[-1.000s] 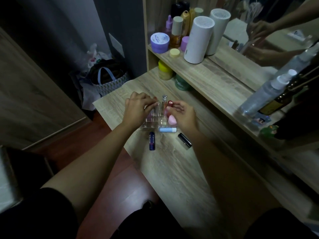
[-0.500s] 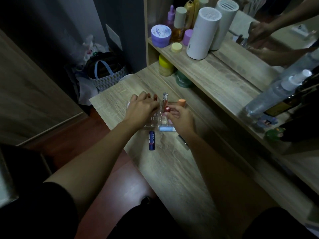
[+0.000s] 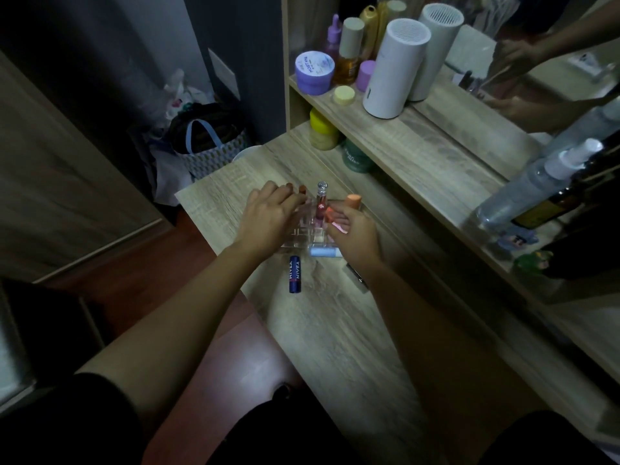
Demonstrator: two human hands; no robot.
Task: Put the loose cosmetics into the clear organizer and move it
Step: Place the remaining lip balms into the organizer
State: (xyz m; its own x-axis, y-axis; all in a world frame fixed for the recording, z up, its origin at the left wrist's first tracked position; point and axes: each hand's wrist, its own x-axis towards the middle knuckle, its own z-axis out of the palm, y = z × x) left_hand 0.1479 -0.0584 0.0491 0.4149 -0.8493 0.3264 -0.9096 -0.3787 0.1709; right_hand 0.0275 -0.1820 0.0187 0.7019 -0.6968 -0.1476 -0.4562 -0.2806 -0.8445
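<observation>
The clear organizer (image 3: 303,234) stands on the wooden table (image 3: 335,330). In it are a pink gloss tube with a silver cap (image 3: 321,200) and an orange-capped item (image 3: 354,200), both upright. My left hand (image 3: 268,218) lies over the organizer's left side, fingers curled on its far edge. My right hand (image 3: 357,236) holds a pink sponge (image 3: 336,226) at the organizer's right side. A blue Nivea stick (image 3: 295,274) and a light blue tube (image 3: 323,252) lie loose just in front. A dark tube (image 3: 357,276) is half hidden under my right wrist.
A raised shelf (image 3: 419,146) behind carries jars, bottles and two white cylinders (image 3: 391,68). A yellow-lidded jar (image 3: 322,129) and a green jar (image 3: 355,156) sit under it. Spray bottles (image 3: 536,182) lie at right. A bag (image 3: 208,146) stands on the floor at left.
My right hand has carried the pink sponge from the table in front of the organizer up to its right side. My left hand has spread further over the organizer.
</observation>
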